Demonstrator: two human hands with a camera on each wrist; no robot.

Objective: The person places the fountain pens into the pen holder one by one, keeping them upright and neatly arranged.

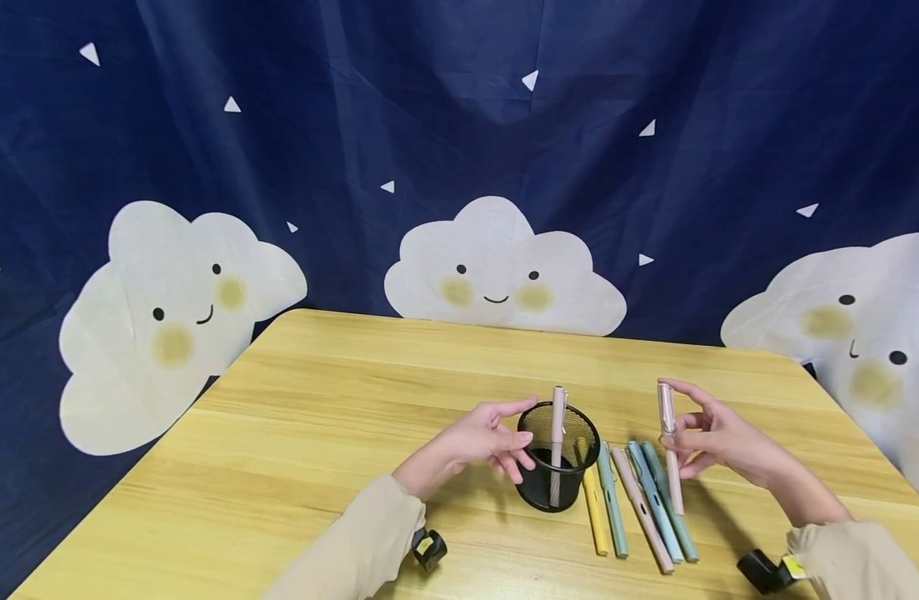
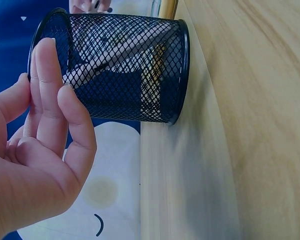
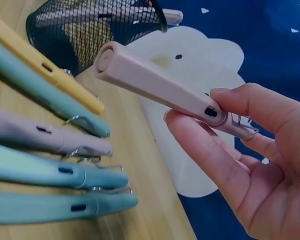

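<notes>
My left hand holds the black mesh pen holder near its rim, thumb and fingers spread about its left side. One pale pink pen with a metal clip stands in the holder, its top above the rim. To the right, my right hand pinches another pale pink pen between thumb and fingers, clip end up, raised above the table. Beside the holder lie a yellow pen, a light green pen, a pink pen, a blue pen and a teal pen.
The wooden table reaches back to a dark blue curtain printed with smiling clouds. Each wrist bears a small black device, one near the left sleeve and one near the right sleeve.
</notes>
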